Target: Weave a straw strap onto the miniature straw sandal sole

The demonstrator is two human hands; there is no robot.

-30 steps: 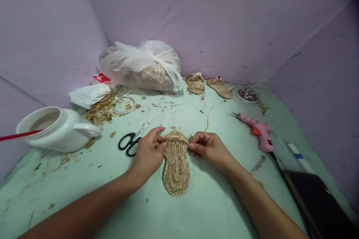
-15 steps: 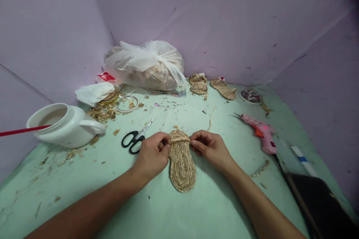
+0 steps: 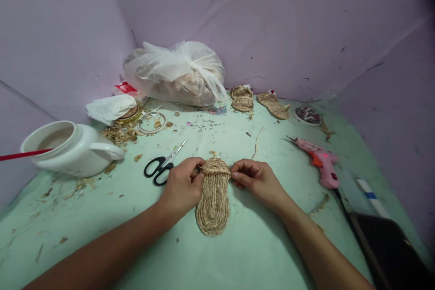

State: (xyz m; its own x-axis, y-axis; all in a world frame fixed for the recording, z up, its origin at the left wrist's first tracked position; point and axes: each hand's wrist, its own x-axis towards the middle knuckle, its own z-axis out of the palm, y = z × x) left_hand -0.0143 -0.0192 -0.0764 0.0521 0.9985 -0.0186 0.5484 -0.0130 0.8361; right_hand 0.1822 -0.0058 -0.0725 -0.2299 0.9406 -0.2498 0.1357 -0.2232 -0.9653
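A woven straw sandal sole [image 3: 214, 204] lies on the green table between my two hands, its wide heel end toward me. Across its upper part runs a braided straw strap [image 3: 216, 170]. My left hand [image 3: 185, 183] pinches the strap's left end at the sole's edge. On the other side, my right hand [image 3: 256, 181] pinches the strap's right end between thumb and forefinger. Black-handled scissors [image 3: 162, 168] rest just left of my left hand, blades pointing away. Beyond my right hand lies a thin straw strand [image 3: 258, 142].
A pink glue gun [image 3: 321, 161] lies at the right, near a dark phone-like slab [image 3: 390, 244]. To the left, a white jug [image 3: 84, 149] lies tipped. Farther back are a tied plastic bag [image 3: 176, 74], two small straw sandals [image 3: 242, 98], a tape ring [image 3: 152, 130] and a bead dish [image 3: 307, 115].
The sole's heel end has swung slightly to the left, so it lies more tilted. Both hands keep their pinch at the strap ends. The camera view has shifted a little.
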